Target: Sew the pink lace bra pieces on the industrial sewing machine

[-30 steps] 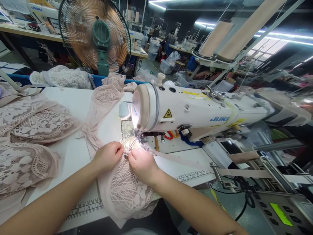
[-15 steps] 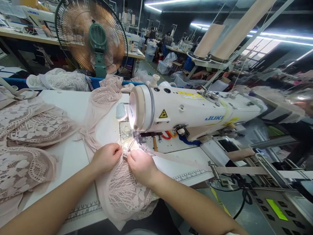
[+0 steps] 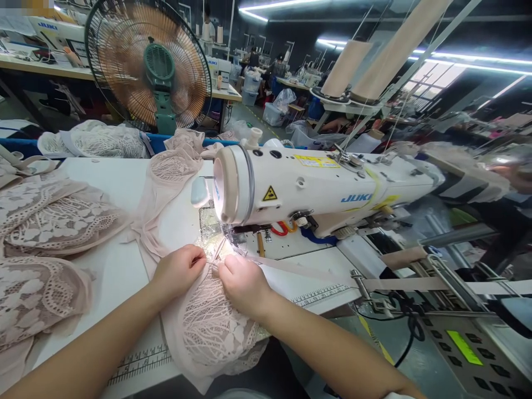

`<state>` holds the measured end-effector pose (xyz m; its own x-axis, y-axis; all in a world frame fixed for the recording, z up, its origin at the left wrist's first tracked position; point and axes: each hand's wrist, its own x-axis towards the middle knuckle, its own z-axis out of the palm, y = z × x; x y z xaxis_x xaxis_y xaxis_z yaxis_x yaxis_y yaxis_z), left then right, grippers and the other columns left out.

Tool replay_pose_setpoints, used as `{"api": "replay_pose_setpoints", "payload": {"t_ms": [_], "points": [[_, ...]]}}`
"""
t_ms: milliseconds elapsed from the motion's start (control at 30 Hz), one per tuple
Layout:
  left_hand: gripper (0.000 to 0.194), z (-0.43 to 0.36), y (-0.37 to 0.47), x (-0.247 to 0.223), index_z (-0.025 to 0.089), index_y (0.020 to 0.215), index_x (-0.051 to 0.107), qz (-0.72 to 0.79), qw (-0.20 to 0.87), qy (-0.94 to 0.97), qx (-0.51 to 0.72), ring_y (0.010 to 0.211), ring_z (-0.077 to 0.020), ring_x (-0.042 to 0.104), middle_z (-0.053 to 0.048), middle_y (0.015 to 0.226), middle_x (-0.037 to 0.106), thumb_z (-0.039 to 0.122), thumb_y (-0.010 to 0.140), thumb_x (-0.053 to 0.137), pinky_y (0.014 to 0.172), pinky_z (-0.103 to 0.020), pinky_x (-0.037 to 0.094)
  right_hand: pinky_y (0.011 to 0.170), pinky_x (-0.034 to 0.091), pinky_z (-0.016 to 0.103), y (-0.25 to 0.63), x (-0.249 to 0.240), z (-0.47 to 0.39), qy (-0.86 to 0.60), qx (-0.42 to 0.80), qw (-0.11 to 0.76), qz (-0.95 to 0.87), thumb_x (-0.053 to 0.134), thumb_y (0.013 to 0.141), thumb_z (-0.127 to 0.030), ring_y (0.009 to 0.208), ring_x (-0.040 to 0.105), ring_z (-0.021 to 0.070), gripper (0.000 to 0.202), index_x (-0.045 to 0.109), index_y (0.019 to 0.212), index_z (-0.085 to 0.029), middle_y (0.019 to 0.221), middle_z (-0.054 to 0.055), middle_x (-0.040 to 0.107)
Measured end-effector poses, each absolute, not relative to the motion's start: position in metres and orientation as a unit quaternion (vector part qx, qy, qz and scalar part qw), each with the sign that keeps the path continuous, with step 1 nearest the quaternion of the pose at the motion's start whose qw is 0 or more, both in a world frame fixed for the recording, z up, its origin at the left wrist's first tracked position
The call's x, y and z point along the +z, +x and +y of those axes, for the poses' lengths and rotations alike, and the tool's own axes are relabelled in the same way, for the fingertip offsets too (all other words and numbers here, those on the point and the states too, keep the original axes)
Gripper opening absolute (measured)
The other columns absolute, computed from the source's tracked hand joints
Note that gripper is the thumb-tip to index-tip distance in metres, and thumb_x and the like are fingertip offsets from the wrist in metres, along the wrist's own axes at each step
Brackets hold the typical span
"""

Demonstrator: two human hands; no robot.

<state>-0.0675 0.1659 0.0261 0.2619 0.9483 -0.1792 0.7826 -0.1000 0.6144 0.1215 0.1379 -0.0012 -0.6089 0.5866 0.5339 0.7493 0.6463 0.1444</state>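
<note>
A pale pink lace bra [image 3: 211, 327] hangs from my hands over the front edge of the white sewing table. My left hand [image 3: 178, 271] is closed, its thumb and fingers pinching the bra's upper edge. Close beside it, my right hand [image 3: 245, 282] is also closed on that edge. Both hands are just in front of the lit needle area of a white sewing machine [image 3: 282, 183]. Thin straps or threads stick up between the fingertips; their exact kind is unclear. A pale elastic band [image 3: 299, 268] runs from the needle area toward the right.
More lace bra pieces [image 3: 54, 216] lie on the left, and another pink bra piece [image 3: 170, 166] stretches behind the hands. A large fan [image 3: 158, 66] stands behind the table. Thread cones [image 3: 347, 69] rise above the machine. A metal band feeder [image 3: 361, 280] and control box [image 3: 461, 349] are at right.
The whole view has shifted slightly, with the machine and fan appearing a little further left. Both hands keep their pinch on the bra and have barely moved.
</note>
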Motion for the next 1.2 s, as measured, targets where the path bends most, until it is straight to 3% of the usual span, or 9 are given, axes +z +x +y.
{"api": "replay_pose_setpoints", "payload": {"t_ms": [133, 300, 500, 633, 900, 1200], "points": [[0.033, 0.163, -0.07, 0.02, 0.026, 0.092, 0.067, 0.547, 0.284, 0.778, 0.12, 0.083, -0.0191, 0.062, -0.002, 0.1, 0.064, 0.039, 0.088, 0.037, 0.071, -0.032, 0.043, 0.051, 0.015, 0.03, 0.122, 0.006, 0.129, -0.406, -0.147, 0.231, -0.872, 0.049, 0.078, -0.009, 0.058, 0.033, 0.0153, 0.017, 0.048, 0.067, -0.02, 0.063, 0.001, 0.043], [0.029, 0.164, -0.069, 0.016, 0.022, 0.072, 0.061, 0.484, 0.187, 0.848, 0.114, 0.083, -0.0225, 0.058, -0.004, 0.094, 0.066, 0.027, 0.087, 0.036, 0.062, -0.032, 0.036, 0.05, 0.018, 0.027, 0.122, 0.008, 0.124, -0.394, -0.053, 0.187, -0.898, 0.052, 0.075, -0.01, 0.068, 0.043, 0.0143, 0.013, 0.053, 0.08, -0.021, 0.086, 0.001, 0.058], [0.029, 0.171, -0.069, 0.013, 0.021, 0.08, 0.056, 0.482, 0.217, 0.829, 0.18, 0.086, -0.0213, 0.059, -0.006, 0.089, 0.066, 0.031, 0.092, 0.032, 0.074, -0.034, 0.045, 0.049, 0.014, 0.025, 0.124, 0.003, 0.133, -0.449, 0.002, 0.129, -0.884, 0.055, 0.074, -0.01, 0.061, 0.03, 0.0124, 0.013, 0.049, 0.077, -0.02, 0.079, 0.0, 0.046], [0.029, 0.171, -0.069, 0.013, 0.021, 0.077, 0.054, 0.492, 0.232, 0.817, 0.191, 0.08, -0.0211, 0.059, -0.005, 0.084, 0.064, 0.033, 0.092, 0.032, 0.07, -0.034, 0.046, 0.048, 0.012, 0.025, 0.123, -0.002, 0.137, -0.473, -0.012, 0.134, -0.871, 0.06, 0.073, -0.011, 0.058, 0.023, 0.0112, 0.014, 0.05, 0.077, -0.02, 0.076, -0.002, 0.042], [0.029, 0.171, -0.068, 0.016, 0.021, 0.075, 0.053, 0.501, 0.244, 0.808, 0.19, 0.078, -0.0228, 0.058, -0.006, 0.081, 0.063, 0.034, 0.09, 0.032, 0.07, -0.037, 0.046, 0.048, 0.013, 0.029, 0.123, -0.009, 0.137, -0.413, -0.136, 0.182, -0.882, 0.054, 0.082, -0.01, 0.059, 0.036, 0.0144, 0.009, 0.058, 0.084, -0.018, 0.07, 0.002, 0.048], [0.029, 0.171, -0.067, 0.017, 0.021, 0.073, 0.052, 0.505, 0.253, 0.804, 0.186, 0.078, -0.0227, 0.057, -0.006, 0.08, 0.062, 0.035, 0.089, 0.032, 0.071, -0.037, 0.045, 0.049, 0.016, 0.03, 0.123, -0.012, 0.14, -0.395, -0.152, 0.178, -0.888, 0.051, 0.086, -0.012, 0.058, 0.04, 0.0147, 0.008, 0.056, 0.083, -0.018, 0.069, 0.003, 0.049]]}}
